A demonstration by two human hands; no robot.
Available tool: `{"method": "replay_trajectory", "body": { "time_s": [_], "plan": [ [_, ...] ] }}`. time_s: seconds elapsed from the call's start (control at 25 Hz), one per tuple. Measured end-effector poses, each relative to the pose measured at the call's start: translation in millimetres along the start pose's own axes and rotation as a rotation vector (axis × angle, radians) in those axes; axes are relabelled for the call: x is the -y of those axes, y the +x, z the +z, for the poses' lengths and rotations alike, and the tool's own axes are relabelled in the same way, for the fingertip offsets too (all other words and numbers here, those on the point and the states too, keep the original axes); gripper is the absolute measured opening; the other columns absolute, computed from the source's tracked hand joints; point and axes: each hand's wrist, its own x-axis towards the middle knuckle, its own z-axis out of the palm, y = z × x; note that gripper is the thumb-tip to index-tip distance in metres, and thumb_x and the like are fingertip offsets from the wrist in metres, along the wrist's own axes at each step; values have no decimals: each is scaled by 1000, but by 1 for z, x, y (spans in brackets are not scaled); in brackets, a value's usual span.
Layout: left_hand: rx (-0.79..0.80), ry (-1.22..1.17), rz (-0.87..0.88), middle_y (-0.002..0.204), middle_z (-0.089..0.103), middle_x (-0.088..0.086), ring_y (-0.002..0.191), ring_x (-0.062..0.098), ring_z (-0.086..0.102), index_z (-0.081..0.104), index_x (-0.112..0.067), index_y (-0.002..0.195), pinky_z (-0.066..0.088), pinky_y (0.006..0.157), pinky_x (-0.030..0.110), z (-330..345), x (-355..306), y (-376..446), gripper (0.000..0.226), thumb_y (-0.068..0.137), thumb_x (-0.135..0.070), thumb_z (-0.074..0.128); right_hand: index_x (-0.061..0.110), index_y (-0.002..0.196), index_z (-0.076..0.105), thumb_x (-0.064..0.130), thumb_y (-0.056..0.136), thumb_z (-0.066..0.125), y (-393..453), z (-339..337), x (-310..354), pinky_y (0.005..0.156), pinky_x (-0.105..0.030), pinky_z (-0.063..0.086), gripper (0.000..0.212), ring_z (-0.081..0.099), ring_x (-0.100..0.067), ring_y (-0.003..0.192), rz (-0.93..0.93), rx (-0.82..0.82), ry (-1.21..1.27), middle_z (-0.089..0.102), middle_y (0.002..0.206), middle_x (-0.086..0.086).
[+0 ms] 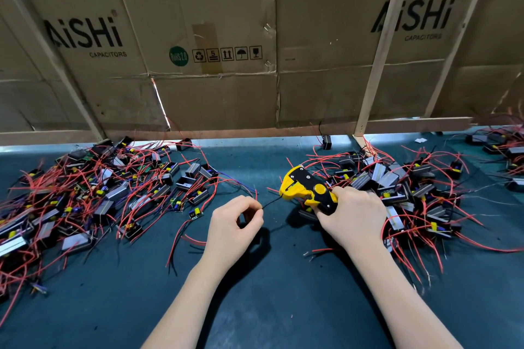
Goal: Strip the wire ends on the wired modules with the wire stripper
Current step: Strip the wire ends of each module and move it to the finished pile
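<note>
My right hand (354, 215) grips the handles of a yellow and black wire stripper (304, 188), whose jaws point left over the dark mat. My left hand (236, 224) pinches a thin black wire (272, 202) between thumb and fingers. The wire runs up and right from the fingers into the stripper's jaws. A red wire end (256, 195) rises beside my left fingertips. The module on this wire is hidden under my hands.
A big pile of wired modules with red and black leads (93, 193) covers the left of the blue-green mat (255, 292). A second pile (411, 187) lies right, behind my right hand. A cardboard wall (212, 93) with wooden battens closes the back.
</note>
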Motion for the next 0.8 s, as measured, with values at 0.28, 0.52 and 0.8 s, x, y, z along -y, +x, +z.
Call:
{"method": "replay_trajectory", "body": {
  "time_s": [0.28, 0.52, 0.8],
  "plan": [
    [-15, 12, -2, 72, 61, -10, 69, 11, 55, 63, -17, 73, 45, 67, 25, 0, 5, 0, 8, 81, -16, 63, 7, 78, 69, 39, 47, 92, -6, 1, 2, 63, -37, 43, 49, 63, -33, 66, -67, -171, 47, 64, 70, -9],
    [-307, -39, -251, 72, 67, -9, 67, 6, 62, 67, -18, 77, 47, 71, 23, -19, 12, 23, 15, 87, -8, 67, 11, 80, 65, 40, 65, 69, -2, 1, -1, 67, -38, 39, 33, 56, -29, 72, -320, -315, 343, 58, 76, -2],
    [385, -185, 10, 113, 72, 6, 100, 13, 69, 67, -8, 117, 52, 95, 33, 10, -88, 108, 27, 90, -5, 64, 16, 73, 64, 41, 57, 72, -13, 8, 24, 67, -36, 46, 31, 58, -28, 70, -829, -90, 217, 58, 73, -1]
  ]
}}
